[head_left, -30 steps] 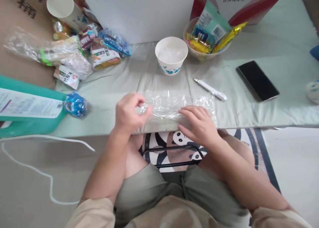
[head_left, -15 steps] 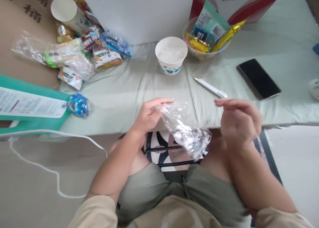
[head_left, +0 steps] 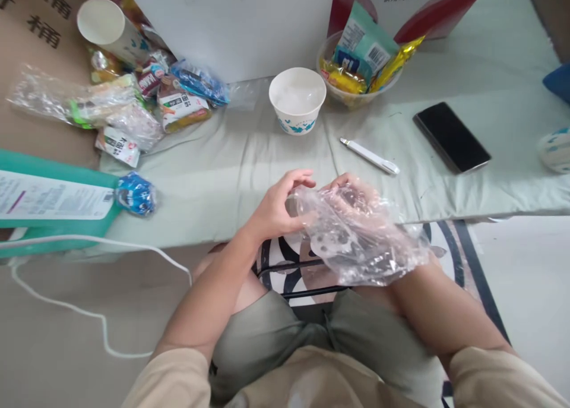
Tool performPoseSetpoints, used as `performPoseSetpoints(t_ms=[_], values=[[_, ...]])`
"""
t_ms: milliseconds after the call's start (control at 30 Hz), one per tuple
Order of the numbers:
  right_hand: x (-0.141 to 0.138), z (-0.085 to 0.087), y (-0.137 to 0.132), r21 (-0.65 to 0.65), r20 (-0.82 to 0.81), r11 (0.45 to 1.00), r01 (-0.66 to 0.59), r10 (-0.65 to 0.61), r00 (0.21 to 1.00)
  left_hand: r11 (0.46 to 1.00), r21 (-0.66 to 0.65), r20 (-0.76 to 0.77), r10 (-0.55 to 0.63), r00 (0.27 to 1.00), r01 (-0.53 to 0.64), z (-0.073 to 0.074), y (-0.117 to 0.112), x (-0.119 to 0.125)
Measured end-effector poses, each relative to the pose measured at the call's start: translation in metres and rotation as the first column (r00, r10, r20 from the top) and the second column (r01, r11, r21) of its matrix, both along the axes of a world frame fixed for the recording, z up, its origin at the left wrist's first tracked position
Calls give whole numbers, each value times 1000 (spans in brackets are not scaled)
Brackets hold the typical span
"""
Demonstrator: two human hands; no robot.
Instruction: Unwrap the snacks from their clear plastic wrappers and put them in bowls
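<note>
Right hand [head_left: 356,221] sits inside a clear plastic glove [head_left: 369,247] just below the centre of the frame. It shows only through crinkled, glaring film, so its outline is smeared; it cannot be told whether its fingers are curled or straight, or whether they sit in the glove's finger sleeves. Left hand [head_left: 274,212] is pinched onto the glove's left end, thumb and fingertips closed on the film. The glove hangs off the near edge of the pale green table pad [head_left: 231,170], above the lap, touching nothing on the pad. Its long axis runs from centre frame down toward the lower right: closed end to the left, loose cuff at the right forearm. On the pad behind lie a white pen-like tool [head_left: 369,157], a paper bowl [head_left: 297,99] and a dark phone [head_left: 451,136], all well apart from the hands. A clear bowl of snack packets [head_left: 360,69] stands at upper centre and a snack heap [head_left: 133,99] at upper left. A green box [head_left: 53,194] is cut off at the left edge, and a round white object [head_left: 556,149] at the right edge.
</note>
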State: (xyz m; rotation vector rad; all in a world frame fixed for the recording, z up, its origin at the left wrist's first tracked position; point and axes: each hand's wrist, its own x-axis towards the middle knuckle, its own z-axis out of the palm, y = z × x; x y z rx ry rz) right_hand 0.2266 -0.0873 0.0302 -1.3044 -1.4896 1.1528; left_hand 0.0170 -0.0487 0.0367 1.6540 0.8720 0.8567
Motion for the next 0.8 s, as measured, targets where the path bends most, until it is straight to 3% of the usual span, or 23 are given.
performPoseSetpoints(t_ms=[100, 233, 333, 400, 533, 667, 800], values=[[4, -1, 0, -50, -56, 999, -16, 13, 998, 995, 99, -83, -5, 997, 13, 2, 9, -11], [2, -3, 1, -47, -216, 999, 6, -16, 976, 998, -11, -186, 57, 981, -60, 5, 11, -15], [1, -7, 2, -114, -348, 993, -2, -38, 937, 984, -178, -62, 15, 998, -26, 2, 9, -13], [2, -9, 4, -176, -406, 984, 9, -80, 910, 980, -199, 42, 7, 999, 2, -1, 9, -12], [5, -9, 9, -279, -414, 960, -6, -115, 903, 985, -169, 106, 65, 992, -46, -7, 14, -17], [1, -17, 11, -175, -373, 985, 8, -73, 925, 960, -261, 67, 124, 990, -102, -15, 18, -19], [-6, -24, 14, -138, -295, 990, 41, -81, 952, 952, -227, 55, 223, 973, -206, -19, 20, -13]])
